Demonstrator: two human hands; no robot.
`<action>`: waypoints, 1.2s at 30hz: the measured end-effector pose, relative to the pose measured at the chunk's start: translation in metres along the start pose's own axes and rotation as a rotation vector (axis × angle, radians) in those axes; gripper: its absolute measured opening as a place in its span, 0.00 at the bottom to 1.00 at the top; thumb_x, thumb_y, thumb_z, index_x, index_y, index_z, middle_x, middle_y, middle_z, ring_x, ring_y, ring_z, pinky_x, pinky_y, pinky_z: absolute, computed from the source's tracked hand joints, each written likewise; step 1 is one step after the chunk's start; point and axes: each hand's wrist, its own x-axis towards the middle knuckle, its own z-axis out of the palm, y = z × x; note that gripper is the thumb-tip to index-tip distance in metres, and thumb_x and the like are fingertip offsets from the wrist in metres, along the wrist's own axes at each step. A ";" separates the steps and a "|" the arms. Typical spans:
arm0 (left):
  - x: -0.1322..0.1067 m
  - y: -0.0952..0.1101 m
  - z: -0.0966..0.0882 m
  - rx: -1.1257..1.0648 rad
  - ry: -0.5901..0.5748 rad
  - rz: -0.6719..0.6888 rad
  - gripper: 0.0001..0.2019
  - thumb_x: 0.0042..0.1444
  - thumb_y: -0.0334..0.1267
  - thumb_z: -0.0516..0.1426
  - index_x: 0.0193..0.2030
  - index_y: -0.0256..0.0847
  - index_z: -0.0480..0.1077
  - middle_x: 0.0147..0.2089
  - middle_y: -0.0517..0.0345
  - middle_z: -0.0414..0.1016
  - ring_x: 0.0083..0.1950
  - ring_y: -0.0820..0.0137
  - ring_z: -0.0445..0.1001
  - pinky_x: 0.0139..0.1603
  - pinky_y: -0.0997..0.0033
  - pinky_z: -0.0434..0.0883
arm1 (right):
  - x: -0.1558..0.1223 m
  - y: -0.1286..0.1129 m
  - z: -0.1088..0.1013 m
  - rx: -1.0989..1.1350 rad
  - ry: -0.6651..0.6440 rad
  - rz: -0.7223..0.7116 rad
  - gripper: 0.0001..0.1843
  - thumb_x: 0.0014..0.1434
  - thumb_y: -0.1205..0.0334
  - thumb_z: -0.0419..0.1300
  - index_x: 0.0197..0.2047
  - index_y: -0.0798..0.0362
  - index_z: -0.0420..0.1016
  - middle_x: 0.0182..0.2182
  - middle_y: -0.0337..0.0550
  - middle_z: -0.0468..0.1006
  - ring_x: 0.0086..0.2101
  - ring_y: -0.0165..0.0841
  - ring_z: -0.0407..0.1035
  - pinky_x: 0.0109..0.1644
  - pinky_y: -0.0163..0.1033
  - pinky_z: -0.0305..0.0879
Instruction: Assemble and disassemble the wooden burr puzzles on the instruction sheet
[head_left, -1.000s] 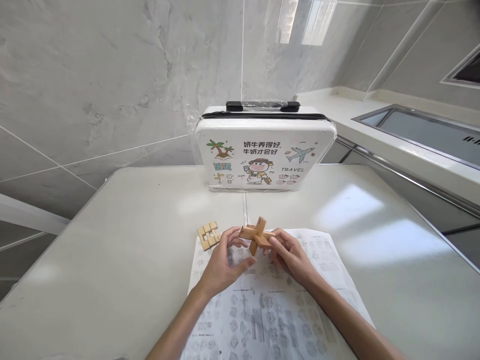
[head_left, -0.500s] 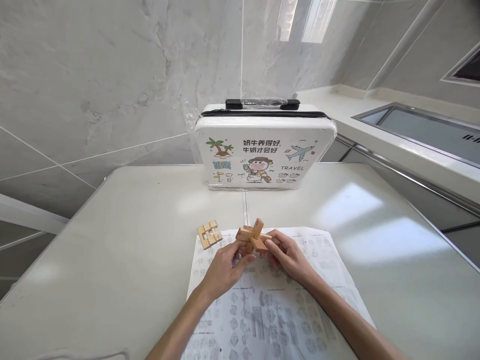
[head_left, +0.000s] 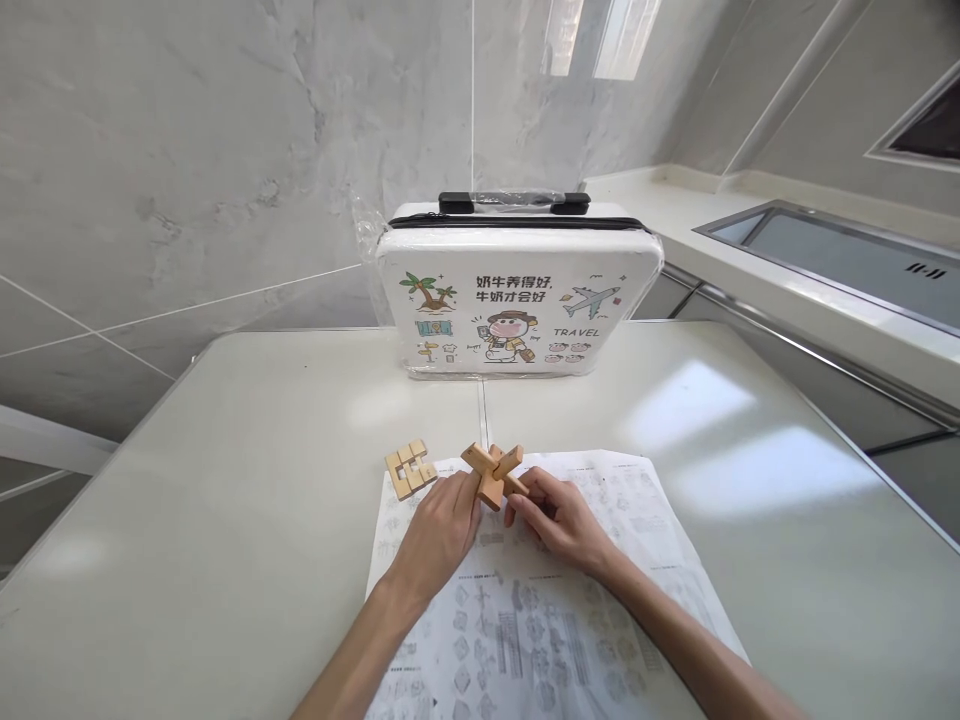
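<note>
Both hands hold a small wooden burr puzzle, a cross of interlocked pale wood bars, just above a printed instruction sheet. My left hand grips its left side with the fingers curled round it. From the right, my right hand pinches it with the fingertips. A second group of notched wooden pieces lies on the table to the left, at the sheet's top left corner, touched by neither hand.
A white plastic-wrapped case with a black handle and travel cartoons stands upright at the table's far edge against a grey marble wall. A counter with an inset sink or cooktop runs along the right.
The hands have turned the puzzle and lowered it a little toward the sheet. The view has shifted slightly, so everything sits a bit further left.
</note>
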 end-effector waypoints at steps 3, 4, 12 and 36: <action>0.001 -0.001 -0.002 0.014 -0.003 0.037 0.09 0.76 0.34 0.45 0.52 0.41 0.65 0.40 0.55 0.74 0.39 0.63 0.74 0.41 0.61 0.72 | 0.000 0.001 0.000 -0.013 0.013 0.001 0.15 0.75 0.51 0.55 0.39 0.50 0.71 0.26 0.40 0.82 0.20 0.29 0.58 0.25 0.36 0.52; 0.001 -0.001 -0.002 0.019 -0.002 0.046 0.09 0.76 0.33 0.45 0.51 0.41 0.65 0.40 0.55 0.74 0.39 0.63 0.74 0.41 0.61 0.72 | 0.000 0.000 0.000 -0.018 0.018 0.000 0.15 0.75 0.52 0.55 0.39 0.50 0.71 0.26 0.40 0.82 0.20 0.29 0.58 0.25 0.36 0.53; 0.002 0.002 0.003 0.197 0.207 0.133 0.08 0.74 0.30 0.50 0.41 0.41 0.66 0.31 0.59 0.71 0.31 0.66 0.69 0.37 0.62 0.67 | -0.001 -0.005 0.001 -0.049 0.013 0.014 0.18 0.74 0.53 0.56 0.31 0.48 0.65 0.21 0.37 0.79 0.19 0.29 0.63 0.25 0.35 0.55; 0.000 0.001 0.003 0.096 0.226 -0.010 0.12 0.74 0.34 0.51 0.36 0.42 0.67 0.29 0.58 0.72 0.31 0.65 0.70 0.33 0.65 0.63 | -0.001 -0.002 -0.003 -0.001 -0.059 0.053 0.25 0.73 0.44 0.55 0.27 0.48 0.62 0.18 0.35 0.74 0.19 0.30 0.65 0.25 0.35 0.57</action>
